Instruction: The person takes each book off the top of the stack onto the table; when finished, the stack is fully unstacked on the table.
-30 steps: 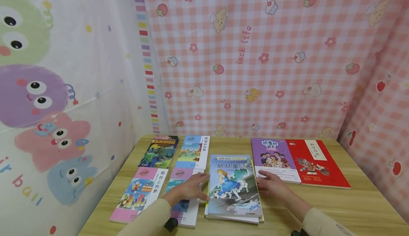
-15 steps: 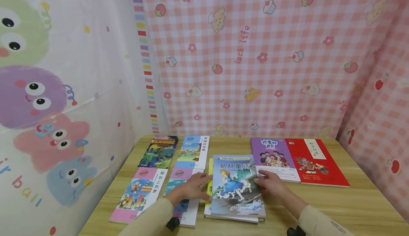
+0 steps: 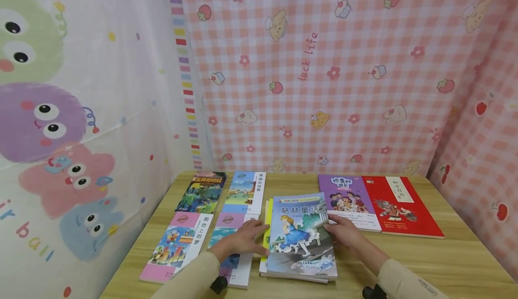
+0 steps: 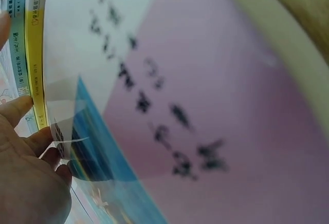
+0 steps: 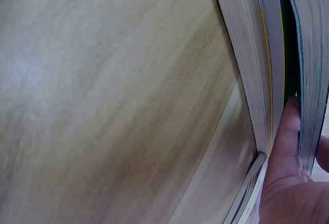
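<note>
A blue-covered storybook (image 3: 301, 245) with a girl in a blue dress lies on top of a stack, shifted right of the books under it. My right hand (image 3: 348, 236) pinches its right edge; in the right wrist view one finger (image 5: 289, 131) reaches into the gap beneath the book's page block (image 5: 314, 44). At the stack's left side, my left hand (image 3: 243, 238) has its fingertips at the spines. A yellow-edged book (image 3: 267, 231) shows under the top one there, and its yellow spine (image 4: 36, 54) is near the fingers in the left wrist view.
Left of the stack lie a green-covered book (image 3: 202, 193), a blue one (image 3: 241, 193), a pink one (image 3: 176, 247) and another (image 3: 243, 272) partly under the left arm. A purple book (image 3: 346, 195) and a red book (image 3: 404, 209) lie at the right on the wooden table (image 3: 437, 267).
The top book has slid right over the stack, with its far end a little raised, uncovering the yellow-edged book's left side. My right fingers have taken hold of its edge; the left hand stays put.
</note>
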Demonstrator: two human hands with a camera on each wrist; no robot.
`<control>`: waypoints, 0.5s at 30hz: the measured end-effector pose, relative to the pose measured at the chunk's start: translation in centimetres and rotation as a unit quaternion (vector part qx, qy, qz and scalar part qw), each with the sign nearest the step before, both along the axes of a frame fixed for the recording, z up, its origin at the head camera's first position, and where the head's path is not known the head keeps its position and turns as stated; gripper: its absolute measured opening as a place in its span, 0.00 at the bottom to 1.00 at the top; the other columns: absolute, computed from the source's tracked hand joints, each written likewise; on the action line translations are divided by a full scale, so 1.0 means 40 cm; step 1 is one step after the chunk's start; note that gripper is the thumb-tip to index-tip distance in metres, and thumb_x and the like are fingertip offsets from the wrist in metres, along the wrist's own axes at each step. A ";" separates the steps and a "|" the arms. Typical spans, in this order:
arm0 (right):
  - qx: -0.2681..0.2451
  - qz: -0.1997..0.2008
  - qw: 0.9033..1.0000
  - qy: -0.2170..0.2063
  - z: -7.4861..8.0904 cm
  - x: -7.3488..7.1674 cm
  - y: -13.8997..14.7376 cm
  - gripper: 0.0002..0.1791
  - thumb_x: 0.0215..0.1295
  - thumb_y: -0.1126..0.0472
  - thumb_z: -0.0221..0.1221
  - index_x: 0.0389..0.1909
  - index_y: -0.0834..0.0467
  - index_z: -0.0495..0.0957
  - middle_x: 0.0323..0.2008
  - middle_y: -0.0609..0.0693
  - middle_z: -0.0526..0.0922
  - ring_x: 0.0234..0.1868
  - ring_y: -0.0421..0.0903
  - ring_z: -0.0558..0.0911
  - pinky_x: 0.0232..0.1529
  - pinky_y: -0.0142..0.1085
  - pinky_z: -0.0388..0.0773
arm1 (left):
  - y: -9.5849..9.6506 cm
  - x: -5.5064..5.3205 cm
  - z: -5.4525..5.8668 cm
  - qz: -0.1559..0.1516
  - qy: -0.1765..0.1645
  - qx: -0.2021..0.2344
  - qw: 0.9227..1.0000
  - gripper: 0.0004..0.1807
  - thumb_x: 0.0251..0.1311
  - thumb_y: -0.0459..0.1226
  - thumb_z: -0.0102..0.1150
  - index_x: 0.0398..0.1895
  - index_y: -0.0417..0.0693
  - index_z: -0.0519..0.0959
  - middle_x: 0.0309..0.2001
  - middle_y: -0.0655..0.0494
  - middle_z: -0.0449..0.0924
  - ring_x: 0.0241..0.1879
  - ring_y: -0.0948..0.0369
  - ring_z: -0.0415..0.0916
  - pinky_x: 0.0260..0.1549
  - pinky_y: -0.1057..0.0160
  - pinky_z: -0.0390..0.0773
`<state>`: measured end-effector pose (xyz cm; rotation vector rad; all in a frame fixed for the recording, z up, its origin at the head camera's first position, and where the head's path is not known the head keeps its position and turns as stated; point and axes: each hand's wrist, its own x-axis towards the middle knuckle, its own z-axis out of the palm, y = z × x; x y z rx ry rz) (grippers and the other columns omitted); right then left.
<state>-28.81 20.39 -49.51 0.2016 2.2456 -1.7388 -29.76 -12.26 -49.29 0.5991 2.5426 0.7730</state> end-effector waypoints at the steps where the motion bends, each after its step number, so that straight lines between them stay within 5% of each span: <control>1: -0.005 0.001 1.000 -0.002 0.000 0.001 0.001 0.30 0.74 0.63 0.50 0.73 0.68 0.58 0.59 0.69 0.75 0.45 0.54 0.81 0.48 0.51 0.80 | 0.001 0.001 0.001 0.000 0.000 -0.002 1.000 0.47 0.55 0.53 0.70 0.76 0.52 0.62 0.77 0.44 0.49 0.76 0.42 0.42 0.68 0.35 0.48; 9: -0.030 -0.003 1.000 0.003 -0.005 0.002 0.015 0.31 0.74 0.67 0.48 0.75 0.67 0.54 0.57 0.69 0.75 0.44 0.53 0.81 0.46 0.51 0.82 | 0.006 -0.002 0.003 -0.009 0.005 -0.009 1.000 0.45 0.55 0.52 0.70 0.75 0.51 0.62 0.77 0.45 0.50 0.76 0.43 0.42 0.69 0.37 0.48; 15: -0.056 0.002 0.998 0.024 0.004 0.014 0.040 0.32 0.73 0.69 0.48 0.75 0.68 0.51 0.59 0.73 0.73 0.49 0.58 0.82 0.49 0.55 0.80 | 0.016 -0.003 -0.003 -0.020 0.043 -0.040 0.998 0.49 0.51 0.54 0.73 0.76 0.52 0.62 0.77 0.43 0.49 0.75 0.43 0.43 0.70 0.37 0.45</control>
